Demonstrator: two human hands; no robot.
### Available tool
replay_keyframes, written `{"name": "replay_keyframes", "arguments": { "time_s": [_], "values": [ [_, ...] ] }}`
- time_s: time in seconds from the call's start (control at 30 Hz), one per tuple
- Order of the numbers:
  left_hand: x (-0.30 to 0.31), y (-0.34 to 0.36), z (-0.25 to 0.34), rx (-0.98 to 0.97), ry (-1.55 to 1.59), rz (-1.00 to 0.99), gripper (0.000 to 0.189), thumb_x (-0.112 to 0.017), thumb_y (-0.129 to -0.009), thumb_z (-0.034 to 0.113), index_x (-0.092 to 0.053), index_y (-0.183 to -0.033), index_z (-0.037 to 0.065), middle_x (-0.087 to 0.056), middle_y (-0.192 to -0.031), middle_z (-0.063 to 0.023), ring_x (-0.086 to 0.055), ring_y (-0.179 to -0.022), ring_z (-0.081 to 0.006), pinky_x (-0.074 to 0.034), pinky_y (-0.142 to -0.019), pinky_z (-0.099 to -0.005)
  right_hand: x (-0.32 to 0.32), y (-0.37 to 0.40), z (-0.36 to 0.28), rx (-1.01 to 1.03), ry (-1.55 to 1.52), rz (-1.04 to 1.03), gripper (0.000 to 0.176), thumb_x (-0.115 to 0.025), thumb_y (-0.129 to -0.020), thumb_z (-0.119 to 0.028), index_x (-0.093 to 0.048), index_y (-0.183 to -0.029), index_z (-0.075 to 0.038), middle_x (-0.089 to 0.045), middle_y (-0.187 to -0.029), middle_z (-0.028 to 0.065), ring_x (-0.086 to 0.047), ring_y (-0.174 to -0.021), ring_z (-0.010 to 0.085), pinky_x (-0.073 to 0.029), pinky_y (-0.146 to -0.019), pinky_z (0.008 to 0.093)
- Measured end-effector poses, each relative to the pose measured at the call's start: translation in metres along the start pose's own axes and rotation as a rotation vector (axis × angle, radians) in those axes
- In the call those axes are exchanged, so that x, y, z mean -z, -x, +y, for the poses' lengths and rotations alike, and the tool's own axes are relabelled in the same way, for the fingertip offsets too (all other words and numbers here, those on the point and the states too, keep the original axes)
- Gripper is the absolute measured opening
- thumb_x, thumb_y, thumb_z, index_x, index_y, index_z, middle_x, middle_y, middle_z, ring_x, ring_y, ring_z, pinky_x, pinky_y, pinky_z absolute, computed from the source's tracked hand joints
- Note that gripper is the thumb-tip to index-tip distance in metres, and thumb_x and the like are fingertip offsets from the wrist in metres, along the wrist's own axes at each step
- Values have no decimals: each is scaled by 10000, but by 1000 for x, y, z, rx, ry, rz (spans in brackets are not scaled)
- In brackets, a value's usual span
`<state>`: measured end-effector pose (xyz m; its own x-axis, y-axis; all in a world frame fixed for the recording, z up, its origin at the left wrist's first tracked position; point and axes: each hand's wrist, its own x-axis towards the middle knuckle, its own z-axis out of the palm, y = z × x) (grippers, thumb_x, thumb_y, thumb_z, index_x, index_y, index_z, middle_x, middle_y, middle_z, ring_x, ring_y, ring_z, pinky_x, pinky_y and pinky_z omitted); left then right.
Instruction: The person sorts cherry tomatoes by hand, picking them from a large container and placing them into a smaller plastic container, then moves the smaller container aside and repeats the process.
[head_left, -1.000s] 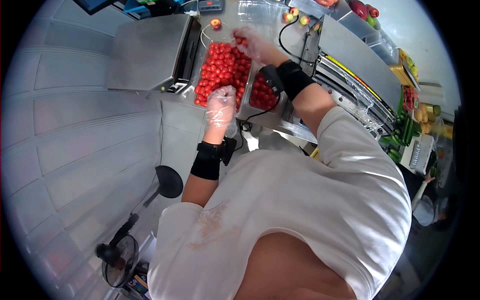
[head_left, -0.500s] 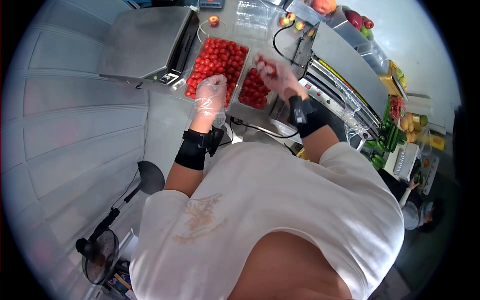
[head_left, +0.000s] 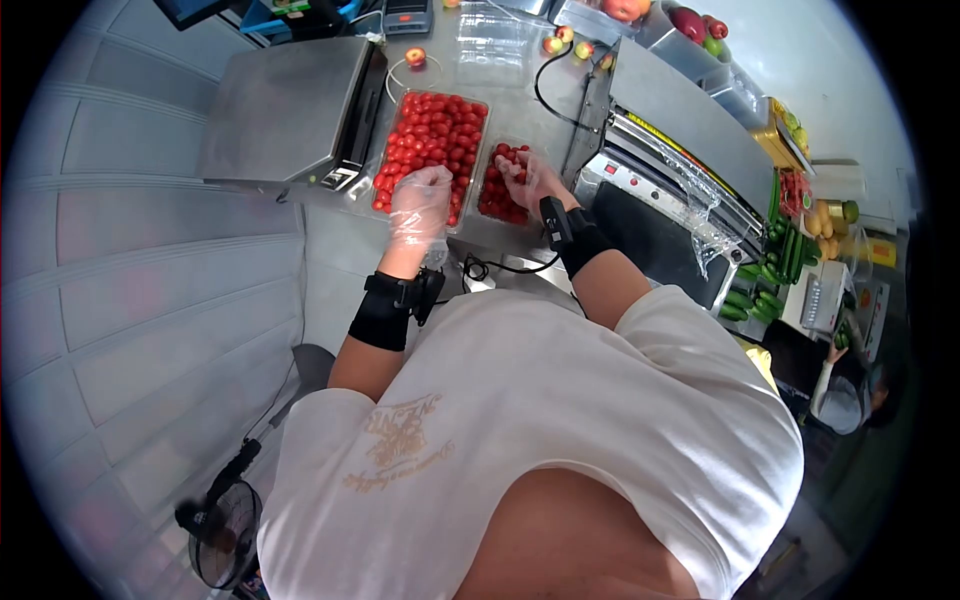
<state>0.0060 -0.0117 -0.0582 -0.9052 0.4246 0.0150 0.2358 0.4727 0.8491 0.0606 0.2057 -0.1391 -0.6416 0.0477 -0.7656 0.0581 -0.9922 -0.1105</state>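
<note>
A big clear tray (head_left: 487,112) full of red cherry tomatoes (head_left: 434,128) lies on the metal counter. My left hand (head_left: 421,198), in a clear plastic glove, is closed over its near part. The fingers are curled in, and whatever they hold is hidden. To the right is a smaller clear tray, also with cherry tomatoes (head_left: 499,203) in it. My gloved right hand (head_left: 530,177) reaches over this tray from the right, its bent fingers around some cherry tomatoes; part of them is covered by the hand.
A wrapping machine (head_left: 650,190) with loose film stands at the right, and a metal-topped box (head_left: 285,105) at the left. Behind are a peach-like fruit (head_left: 415,57), clear containers (head_left: 495,45) and a scale (head_left: 408,17). A co-worker (head_left: 845,400) is at far right.
My right hand has come down from above the small tray to its tomatoes and turned over. The left hand stays closed at the big tray. The view has shifted slightly.
</note>
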Motion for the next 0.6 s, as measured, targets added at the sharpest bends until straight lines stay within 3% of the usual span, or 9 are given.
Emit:
{"name": "replay_keyframes", "arguments": {
  "time_s": [0.07,0.13,0.23,0.3,0.33,0.4,0.57,0.6],
  "values": [
    [1,0,-2,-1,-17,-6,260,-639,-914,222,-702,-999,-16,-720,-886,-151,-687,-840,-197,-518,-783,-310,-4,9,2,33,18,11,151,-449,-985,-98,-453,-881,11,-564,-965,187,-511,-622,172,-463,-508,208],
    [2,-1,-4,4,-35,-7,258,-641,-914,219,-701,-996,-18,-721,-880,-146,-684,-833,-190,-517,-777,-308,-5,18,5,15,-138,-120,169,-442,-990,-116,-443,-862,-6,-552,-903,150,-484,-585,166,-444,-493,204],
    [4,-2,-3,53,10,-34,253,-646,-914,218,-701,-979,-20,-714,-842,-134,-673,-809,-163,-516,-765,-294,-7,24,9,85,-107,-86,167,-446,-988,-105,-438,-849,-13,-520,-812,108,-459,-555,161,-420,-449,212],
    [4,-1,0,-2,52,30,223,-618,-892,208,-688,-904,-3,-641,-817,-231,-659,-768,-346,-502,-700,-368,9,-1,1,21,-67,-60,162,-452,-990,-112,-444,-853,-26,-502,-777,92,-455,-550,158,-410,-428,213],
    [3,-2,-5,-1,54,30,223,-618,-892,208,-688,-904,-3,-641,-817,-231,-659,-768,-346,-502,-700,-368,9,-3,-1,-43,-28,-35,156,-459,-992,-119,-449,-858,-39,-484,-741,76,-451,-545,155,-400,-407,214],
    [1,-4,-17,96,90,-53,245,-650,-916,216,-697,-934,-23,-668,-736,-95,-602,-700,-123,-491,-677,-286,0,9,0,-23,-28,-19,163,-465,-996,-136,-449,-854,-58,-484,-730,73,-451,-542,155,-391,-392,210],
    [6,-3,-7,-36,49,-21,247,-634,-924,218,-692,-923,-22,-629,-691,-67,-561,-660,-99,-471,-637,-279,18,-8,-10,-109,-91,9,190,-467,-1012,-197,-451,-850,-99,-484,-718,60,-467,-552,149,-385,-381,191],
    [6,-3,-6,-61,33,-23,248,-627,-926,219,-690,-921,-22,-623,-688,-61,-558,-662,-93,-471,-638,-275,39,-31,-16,128,448,-208,199,-453,-1018,-214,-452,-857,-96,-491,-723,60,-477,-560,148,-384,-381,189]
  ]
}}
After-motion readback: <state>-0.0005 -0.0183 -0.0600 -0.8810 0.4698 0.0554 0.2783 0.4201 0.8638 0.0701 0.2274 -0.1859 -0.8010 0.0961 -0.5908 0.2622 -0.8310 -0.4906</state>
